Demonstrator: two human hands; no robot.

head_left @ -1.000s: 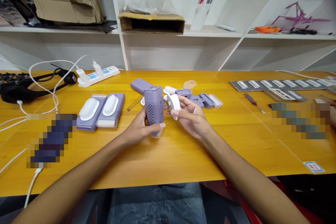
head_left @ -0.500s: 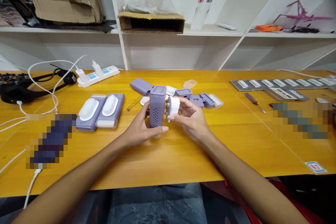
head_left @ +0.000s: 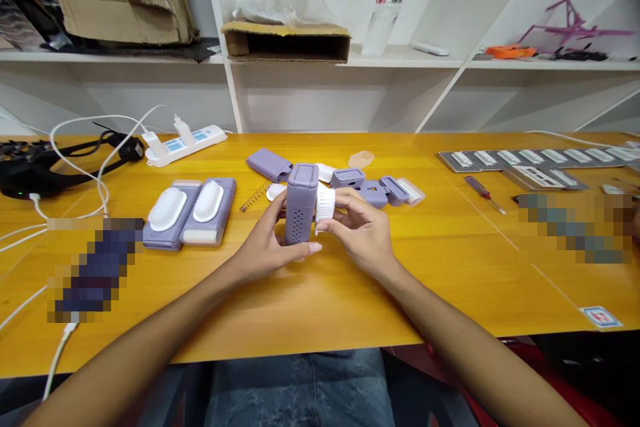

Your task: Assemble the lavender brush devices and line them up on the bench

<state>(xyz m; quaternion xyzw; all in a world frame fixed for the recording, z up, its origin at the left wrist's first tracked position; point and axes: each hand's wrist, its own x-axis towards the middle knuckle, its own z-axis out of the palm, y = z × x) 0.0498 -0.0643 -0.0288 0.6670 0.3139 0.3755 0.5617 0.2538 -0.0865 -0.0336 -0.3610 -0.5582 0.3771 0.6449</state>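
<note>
My left hand (head_left: 270, 240) is closed around a purple plastic case (head_left: 301, 203) with a panel of small holes, held upright above the table. In my right hand (head_left: 365, 227) a white brush head (head_left: 326, 203) is pinched between thumb and fingers. Its back lies against, or very close to, the case's right side; its bristles face right. Behind the hands lie a purple case shell (head_left: 269, 164), a coiled spring (head_left: 255, 196) and several small purple parts (head_left: 348, 178). To the left rest two purple cases with white oval brushes (head_left: 167, 208) on top.
A power strip (head_left: 186, 145) with white cables and a black headset (head_left: 30, 170) are at the left, near a blurred phone-like object (head_left: 97, 267). A screwdriver (head_left: 485, 195) and a long tray of white parts (head_left: 535, 159) lie right. Shelves (head_left: 320, 103) stand behind the table.
My right hand has moved slightly left, bringing the white brush head up to the side of the purple case. The brush has turned straighter. My left hand keeps its hold.
</note>
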